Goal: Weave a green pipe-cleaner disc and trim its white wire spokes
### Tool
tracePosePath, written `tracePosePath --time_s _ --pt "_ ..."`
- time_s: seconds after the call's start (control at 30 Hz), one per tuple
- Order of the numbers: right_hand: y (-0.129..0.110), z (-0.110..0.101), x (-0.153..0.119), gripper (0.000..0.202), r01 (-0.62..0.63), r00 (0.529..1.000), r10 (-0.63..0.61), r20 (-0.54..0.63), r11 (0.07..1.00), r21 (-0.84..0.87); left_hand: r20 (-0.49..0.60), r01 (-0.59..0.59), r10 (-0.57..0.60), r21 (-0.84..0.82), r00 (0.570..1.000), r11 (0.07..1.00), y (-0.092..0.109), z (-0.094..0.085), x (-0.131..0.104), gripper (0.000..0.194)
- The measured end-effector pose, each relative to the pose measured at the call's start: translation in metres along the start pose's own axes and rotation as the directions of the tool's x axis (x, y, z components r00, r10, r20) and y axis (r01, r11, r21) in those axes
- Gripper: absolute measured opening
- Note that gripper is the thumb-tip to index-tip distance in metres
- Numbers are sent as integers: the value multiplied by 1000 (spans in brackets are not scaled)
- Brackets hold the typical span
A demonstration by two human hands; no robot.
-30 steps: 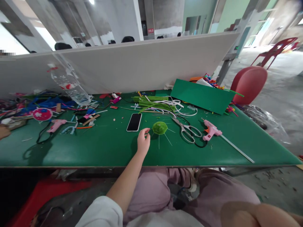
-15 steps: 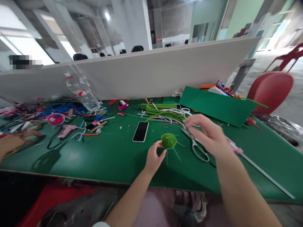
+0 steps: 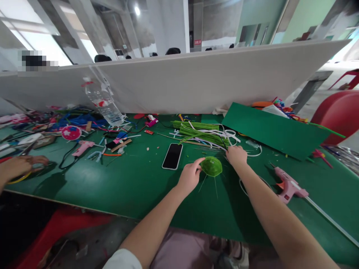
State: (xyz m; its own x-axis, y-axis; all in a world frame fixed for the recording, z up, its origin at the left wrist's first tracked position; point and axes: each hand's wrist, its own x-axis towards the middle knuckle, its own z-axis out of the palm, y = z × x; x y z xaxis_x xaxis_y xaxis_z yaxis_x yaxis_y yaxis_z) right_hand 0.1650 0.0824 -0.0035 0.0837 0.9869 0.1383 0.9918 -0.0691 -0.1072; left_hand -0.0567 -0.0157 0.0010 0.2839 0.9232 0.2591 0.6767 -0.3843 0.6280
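My left hand (image 3: 191,175) pinches the left edge of a round, fuzzy green disc (image 3: 211,166), held low above the green table. Several thin pale wires stick out from its underside and edge. My right hand (image 3: 237,157) is to the right of the disc with its fingers curled down to the table, by the front end of a bundle of green fuzzy stems (image 3: 200,133). What those fingers hold is hidden. Scissors (image 3: 243,188) lie mostly covered by my right forearm, with part of a handle loop showing.
A phone (image 3: 172,156) lies left of my left hand. At right rests a pink glue gun (image 3: 290,185) with a long glue stick; behind it is a green board (image 3: 276,129). Another person's hand (image 3: 30,164) works at far left, near a pink glue gun (image 3: 83,148) and a bottle (image 3: 105,106).
My right hand has come down from above the scissors to the table, its fingers closing. My left hand now grips the disc more firmly. The view has shifted slightly.
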Motion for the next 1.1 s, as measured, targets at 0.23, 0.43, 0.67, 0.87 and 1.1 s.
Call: tracePosePath --time_s 0.23,0.43,0.67,0.87,1.1 --pt "12 -21 -13 28 -41 986 35 -165 999 -33 -160 70 -83 -88 984 994 -14 -6 -3 53" --pt "28 -47 -41 27 148 837 7 -547 959 240 -385 -122 160 122 909 985 0 -28 25 36" --pt "32 -49 -59 26 181 874 151 -462 781 598 -188 -197 216 113 958 974 14 -17 54 39" --pt "27 -26 -52 23 132 982 -49 -184 873 470 -54 -103 110 107 993 989 -14 -25 42 39" --pt "13 -15 -56 24 176 984 -158 -78 904 390 188 151 -146 -9 971 989 -23 -34 35 32"
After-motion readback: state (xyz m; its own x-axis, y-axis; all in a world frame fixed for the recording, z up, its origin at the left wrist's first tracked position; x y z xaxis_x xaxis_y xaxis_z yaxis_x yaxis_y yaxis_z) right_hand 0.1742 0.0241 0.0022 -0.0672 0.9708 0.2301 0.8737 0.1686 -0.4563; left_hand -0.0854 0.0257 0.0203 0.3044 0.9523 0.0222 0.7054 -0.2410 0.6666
